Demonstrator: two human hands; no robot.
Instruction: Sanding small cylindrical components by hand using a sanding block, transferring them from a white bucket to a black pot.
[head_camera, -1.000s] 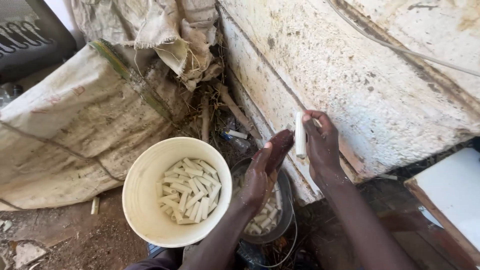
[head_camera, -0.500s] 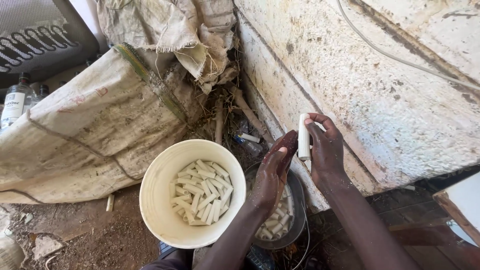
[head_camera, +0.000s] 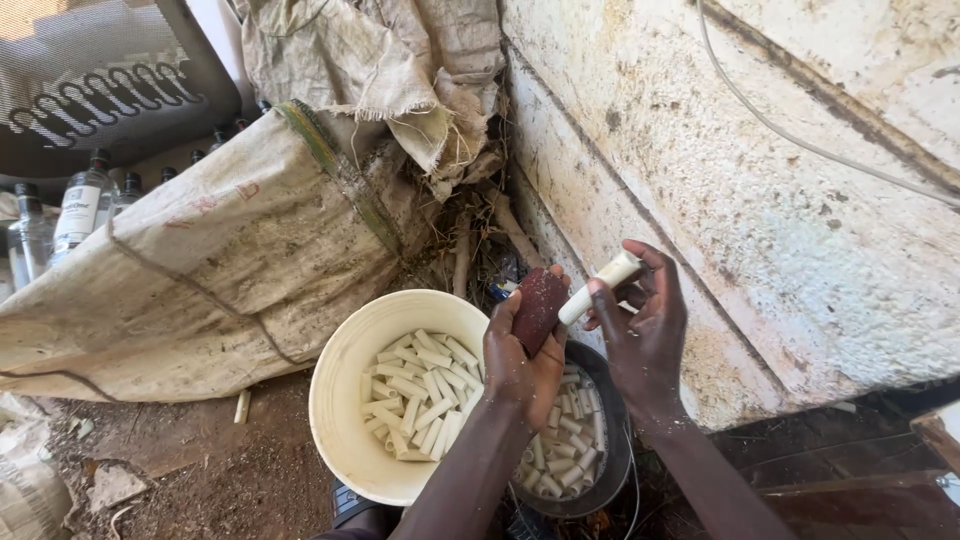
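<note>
Nearest to the person, two containers sit on the dirt floor (head_camera: 200, 470). On the left is a white bucket (head_camera: 345, 400), its bottom covered with short white tube pieces (head_camera: 415, 395) lying in a loose heap. Just right of it, touching or nearly so, is a dark round pan (head_camera: 610, 450) holding more of the same pieces, partly hidden under the forearms.

Above the pan both hands are raised and busy. The left hand (head_camera: 520, 365) is clenched around a reddish-brown pad (head_camera: 538, 308), which looks like a folded abrasive sheet, pressed against the near end of a white tube (head_camera: 600, 285). The right hand (head_camera: 645, 335) grips that tube between thumb and fingers, holding it tilted, its far end pointing up and right towards the wall.

Further back on the left, a large, stained woven sack (head_camera: 200, 270) lies slumped on the floor, with a cord across it. Torn sacking (head_camera: 380, 70) hangs in the corner beyond. At the far left stand several clear bottles (head_camera: 75, 210) with dark caps. The rough whitewashed wall (head_camera: 780, 200) fills the right side, a thin cable (head_camera: 800, 140) running across it.
</note>
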